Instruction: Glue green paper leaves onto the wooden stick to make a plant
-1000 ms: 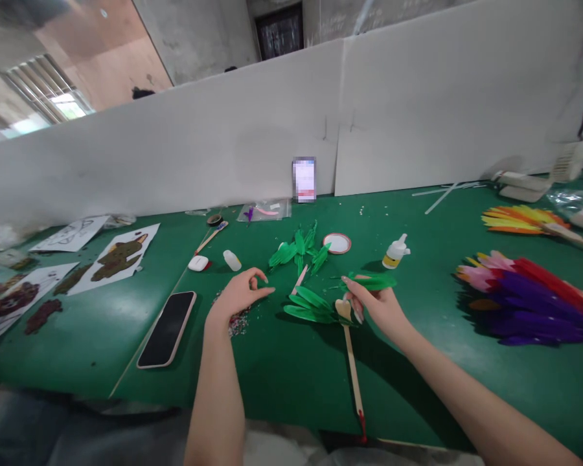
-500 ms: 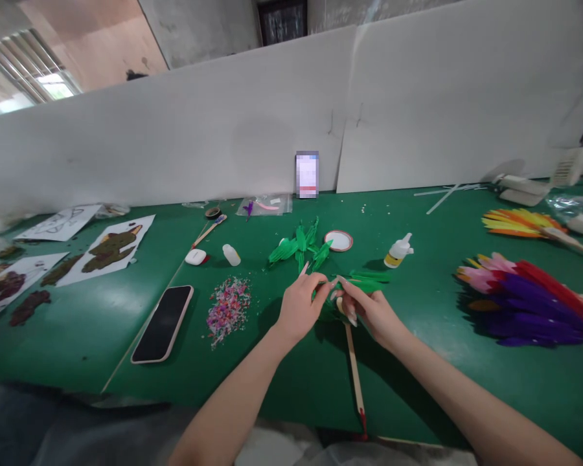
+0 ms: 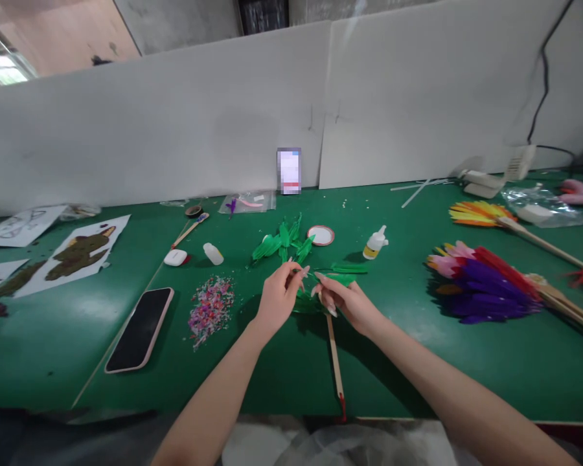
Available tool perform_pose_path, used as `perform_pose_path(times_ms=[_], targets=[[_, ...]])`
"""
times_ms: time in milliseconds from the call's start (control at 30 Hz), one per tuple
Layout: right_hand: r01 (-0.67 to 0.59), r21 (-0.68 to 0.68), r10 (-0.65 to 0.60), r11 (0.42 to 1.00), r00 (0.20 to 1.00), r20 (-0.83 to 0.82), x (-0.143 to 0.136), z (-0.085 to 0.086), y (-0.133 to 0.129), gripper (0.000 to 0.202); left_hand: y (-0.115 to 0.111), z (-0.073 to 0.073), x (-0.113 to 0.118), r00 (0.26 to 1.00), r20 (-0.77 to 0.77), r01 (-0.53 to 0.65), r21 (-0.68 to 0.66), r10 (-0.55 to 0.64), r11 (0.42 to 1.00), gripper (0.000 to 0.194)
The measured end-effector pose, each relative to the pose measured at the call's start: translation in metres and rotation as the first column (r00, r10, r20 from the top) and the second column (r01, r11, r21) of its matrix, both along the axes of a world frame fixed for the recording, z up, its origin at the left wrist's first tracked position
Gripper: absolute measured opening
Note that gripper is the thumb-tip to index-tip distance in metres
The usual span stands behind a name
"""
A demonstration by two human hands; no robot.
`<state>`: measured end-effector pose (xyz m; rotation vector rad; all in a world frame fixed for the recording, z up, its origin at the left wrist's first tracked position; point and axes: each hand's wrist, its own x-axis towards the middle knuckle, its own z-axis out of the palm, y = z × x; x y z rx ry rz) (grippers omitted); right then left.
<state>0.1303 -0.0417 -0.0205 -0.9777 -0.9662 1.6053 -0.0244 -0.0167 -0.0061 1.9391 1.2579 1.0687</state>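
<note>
My left hand (image 3: 278,292) is pinched at the middle of the table, with a thin green piece at its fingertips. Close to its right, my right hand (image 3: 342,296) has its fingers bent together near the same spot; what they grip is too small to make out. Beneath my hands lie green feathers (image 3: 308,303), partly hidden, and a wooden stick (image 3: 335,356) with a red cord runs from there toward me. Beyond my hands is a pile of green feathers (image 3: 284,239), beside a round white lid (image 3: 321,235). More green feathers (image 3: 348,268) lie behind my right hand.
Glue bottle (image 3: 375,243), small white bottle (image 3: 213,254), coloured bits (image 3: 211,310) and a dark phone (image 3: 140,330) lie around my hands. Purple and red feather fans (image 3: 490,291) and a yellow one (image 3: 480,213) are at right; pictures (image 3: 80,252) at left. A lit phone (image 3: 289,171) leans on the white board.
The view has turned to the right, so things appear farther left. My hands have drawn slightly apart, with the thin green piece now showing between them.
</note>
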Motion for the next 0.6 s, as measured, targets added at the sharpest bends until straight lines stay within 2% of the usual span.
perform_pose_path(times_ms=[300,600], targets=[[-0.023,0.005,0.024,1.000,0.997,-0.076,0.0001,-0.0028,0.0024,0.034,0.0010,-0.0047,-0.0017,0.995,-0.101,-0.003,0.098,0.013,0.995,0.020],[-0.042,0.063,0.041,0.997,0.999,0.015,0.0000,-0.0036,-0.0002,0.035,0.0044,-0.0083,-0.0046,0.999,-0.047,-0.018,0.101,0.023,0.995,0.024]])
